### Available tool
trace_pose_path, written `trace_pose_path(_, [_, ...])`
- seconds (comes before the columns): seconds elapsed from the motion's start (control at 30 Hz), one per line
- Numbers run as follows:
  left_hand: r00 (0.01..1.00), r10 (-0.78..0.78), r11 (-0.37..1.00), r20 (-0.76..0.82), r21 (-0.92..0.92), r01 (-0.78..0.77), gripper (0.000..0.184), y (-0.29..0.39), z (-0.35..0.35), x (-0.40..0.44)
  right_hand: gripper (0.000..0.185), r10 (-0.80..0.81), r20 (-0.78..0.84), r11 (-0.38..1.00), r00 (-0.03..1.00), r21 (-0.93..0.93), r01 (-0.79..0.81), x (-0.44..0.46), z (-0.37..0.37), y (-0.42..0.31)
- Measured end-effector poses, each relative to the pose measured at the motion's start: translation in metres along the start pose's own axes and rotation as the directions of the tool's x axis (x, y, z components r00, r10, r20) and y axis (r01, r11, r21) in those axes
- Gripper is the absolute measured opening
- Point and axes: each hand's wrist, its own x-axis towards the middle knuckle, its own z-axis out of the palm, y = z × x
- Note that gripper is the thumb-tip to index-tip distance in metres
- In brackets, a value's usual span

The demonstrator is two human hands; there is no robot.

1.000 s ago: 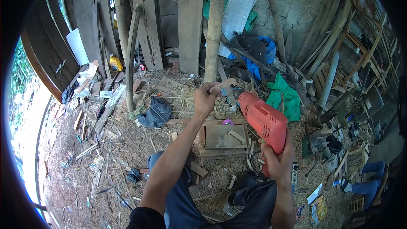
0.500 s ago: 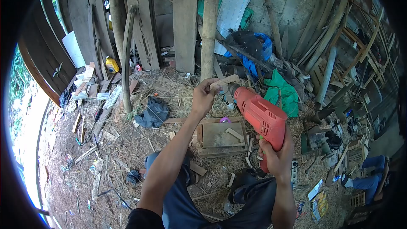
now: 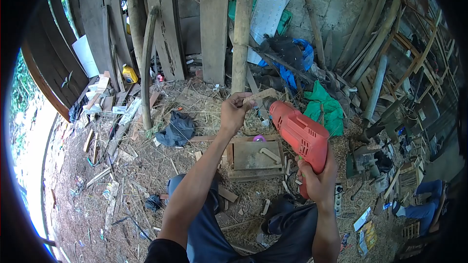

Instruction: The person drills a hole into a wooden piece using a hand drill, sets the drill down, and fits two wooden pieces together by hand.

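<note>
My right hand [image 3: 317, 178] is wrapped round the handle of a red power drill [image 3: 301, 134], whose chuck points up and to the left. Between the fingers of my left hand [image 3: 235, 112] is a small, light piece of wood [image 3: 260, 96], close in front of the drill's nose. Whether the chuck end touches the wood cannot be made out. Below the drill stands a low wooden block [image 3: 251, 158] with another pale wood piece [image 3: 269, 155] lying on it. A purple round thing [image 3: 259, 138] sits at the block's far edge.
A dark cloth [image 3: 176, 129] and scattered wood scraps lie on the littered ground. A wooden post [image 3: 241, 34] rises ahead, with a green plastic sheet [image 3: 323, 107] to its right. At the far right, a person's legs [image 3: 423, 207] show. A power strip [image 3: 338, 198] lies beside my right forearm.
The wood piece in my left hand has tilted slightly, its far end a little higher. The drill has shifted only slightly; both hands keep their hold.
</note>
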Motion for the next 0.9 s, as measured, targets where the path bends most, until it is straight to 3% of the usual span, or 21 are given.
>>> trace_pose_path(0.1, [0.998,-0.038,0.996,-0.04,0.085,0.041,0.026,0.002,-0.001,-0.001,0.041,0.012,0.019,1.0,1.0,-0.013,-0.012,-0.001,-0.001,-0.006])
trace_pose_path(0.17, [0.997,-0.044,0.997,-0.059,0.056,0.047,0.024,0.002,-0.001,-0.002,0.041,0.159,0.054,0.982,0.986,0.093,-0.164,-0.002,-0.001,-0.012])
trace_pose_path(0.2, [0.997,-0.044,0.997,-0.058,0.056,0.047,0.024,0.002,0.0,-0.002,0.041,0.16,0.054,0.982,0.986,0.094,-0.164,-0.002,-0.001,-0.012])
trace_pose_path(0.37, [0.997,-0.029,0.999,-0.068,-0.025,0.027,0.024,0.004,0.002,-0.003,0.041,0.026,0.02,1.0,0.999,0.002,-0.026,-0.001,0.001,-0.001])
trace_pose_path(0.57, [0.992,-0.108,0.989,-0.07,-0.106,0.101,0.025,0.003,0.002,-0.003,0.043,0.015,0.017,1.0,1.0,-0.017,-0.015,-0.001,0.003,0.0])
trace_pose_path(0.9, [0.994,-0.106,0.991,-0.014,-0.079,0.105,0.024,0.006,0.005,-0.006,0.047,-0.005,0.024,0.995,1.0,-0.096,0.008,0.0,0.003,0.003])
